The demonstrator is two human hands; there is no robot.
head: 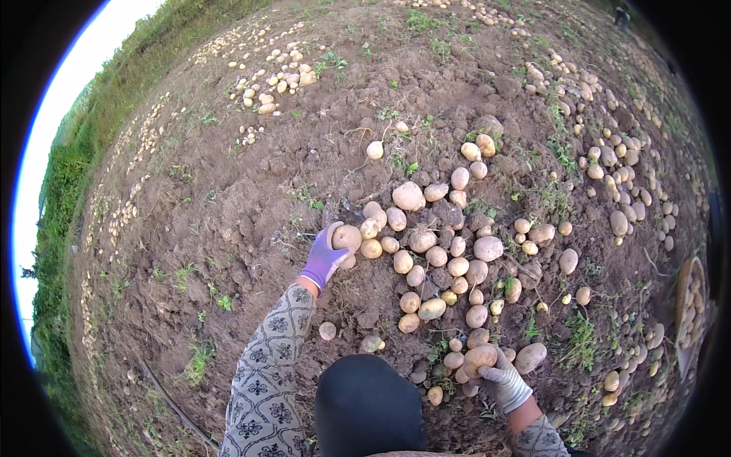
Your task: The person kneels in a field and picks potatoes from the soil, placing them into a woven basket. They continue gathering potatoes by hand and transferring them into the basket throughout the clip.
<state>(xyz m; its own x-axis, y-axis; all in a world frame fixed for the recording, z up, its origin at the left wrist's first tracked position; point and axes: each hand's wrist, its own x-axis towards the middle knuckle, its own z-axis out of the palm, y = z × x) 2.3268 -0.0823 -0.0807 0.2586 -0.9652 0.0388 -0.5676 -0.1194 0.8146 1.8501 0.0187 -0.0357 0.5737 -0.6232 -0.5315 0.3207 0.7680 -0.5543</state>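
Note:
My left hand [324, 257], in a purple glove, grips a large round potato [346, 237] at the left edge of a loose spread of potatoes. Another potato shows just under its thumb. My right hand [503, 381], in a pale grey glove, has its fingers around a brown potato [480, 360] near my knee. Several smaller potatoes lie against that one on the soil. Between the two hands many soil-dusted potatoes are scattered, among them a greenish oblong potato [432, 309] and a large pale potato [408, 196]. A long potato [530, 358] rests just right of my right hand.
My dark-clad knee [368, 405] is at the bottom middle. A basket [682, 303] holding potatoes stands at the far right. More potato heaps [622, 171] lie right and far left on clumpy soil [257, 188]. A thin dark hose or stick [171, 403] lies lower left.

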